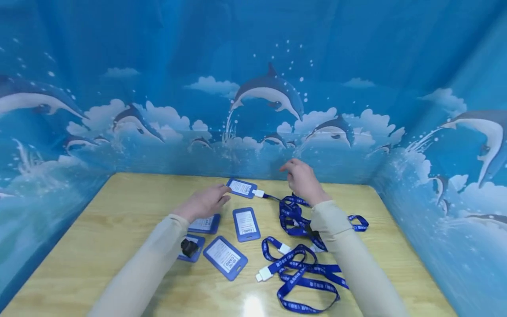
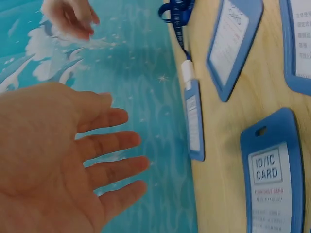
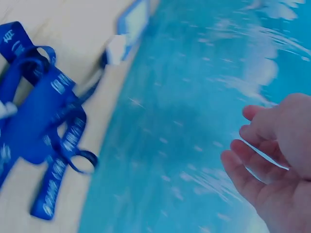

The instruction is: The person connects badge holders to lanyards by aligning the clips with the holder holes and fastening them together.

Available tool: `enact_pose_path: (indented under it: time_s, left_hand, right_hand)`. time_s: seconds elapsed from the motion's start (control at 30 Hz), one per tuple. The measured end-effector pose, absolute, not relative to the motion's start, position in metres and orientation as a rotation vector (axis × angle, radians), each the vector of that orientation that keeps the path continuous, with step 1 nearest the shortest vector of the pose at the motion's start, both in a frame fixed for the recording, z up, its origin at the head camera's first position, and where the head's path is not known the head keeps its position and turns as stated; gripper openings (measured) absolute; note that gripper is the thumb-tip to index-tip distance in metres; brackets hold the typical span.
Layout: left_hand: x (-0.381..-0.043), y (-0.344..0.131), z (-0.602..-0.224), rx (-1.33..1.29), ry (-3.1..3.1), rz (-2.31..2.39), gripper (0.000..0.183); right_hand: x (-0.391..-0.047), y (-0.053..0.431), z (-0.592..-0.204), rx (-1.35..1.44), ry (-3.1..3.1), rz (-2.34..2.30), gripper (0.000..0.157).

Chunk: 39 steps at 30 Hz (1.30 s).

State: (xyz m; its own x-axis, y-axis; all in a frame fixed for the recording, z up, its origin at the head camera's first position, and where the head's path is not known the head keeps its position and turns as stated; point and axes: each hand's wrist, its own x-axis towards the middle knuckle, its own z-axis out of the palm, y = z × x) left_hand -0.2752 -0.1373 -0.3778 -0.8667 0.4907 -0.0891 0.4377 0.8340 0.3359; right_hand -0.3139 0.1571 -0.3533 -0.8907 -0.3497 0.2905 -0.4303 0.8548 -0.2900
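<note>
The clipped badge (image 1: 240, 188) is set near the far edge of the tabletop (image 1: 134, 207). Nothing is gripped by the left hand (image 1: 203, 202), straight-fingered, or right hand (image 1: 304, 179), loosely curled. The badge could be dragged if its tangled lanyard (image 1: 288, 212) were snagged.

Near side of the middle card holder (image 1: 246, 223): a strip of bare table (image 1: 222, 299) admits a hand, narrowing between the slanted card holder (image 1: 225, 257), near left, and the looped lanyards (image 1: 309, 273), near right. Right side: obstructed by the lanyard tangle (image 1: 291, 215). Far side: limited by the clipped card holder (image 1: 240, 188), then the curtain (image 1: 190, 44). Far left: occupied by the left hand (image 1: 203, 201).
</note>
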Motion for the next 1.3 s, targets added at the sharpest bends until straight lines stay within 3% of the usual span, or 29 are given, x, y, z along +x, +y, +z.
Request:
enact_pose_path:
  time_s: [0.17,0.47,0.73,1.3]
  left_hand:
    - [-0.275,-0.156,-0.371,0.717,2.861,0.483,0.04]
    - [-0.26,-0.177,-0.394,0.59,2.793,0.418,0.036]
    - [-0.246,-0.19,-0.419,0.502,2.735,0.401,0.036]
    - [-0.233,-0.184,-0.425,0.491,2.728,0.407,0.038]
  right_hand:
    - [-0.292,0.171,-0.335,0.656,-2.722,0.552,0.025]
    - [-0.261,0.188,-0.343,0.704,-2.811,0.609,0.019]
    - [-0.246,0.206,-0.371,0.698,-2.909,0.583,0.017]
    - [-0.244,0.221,-0.43,0.575,-3.144,0.386,0.02]
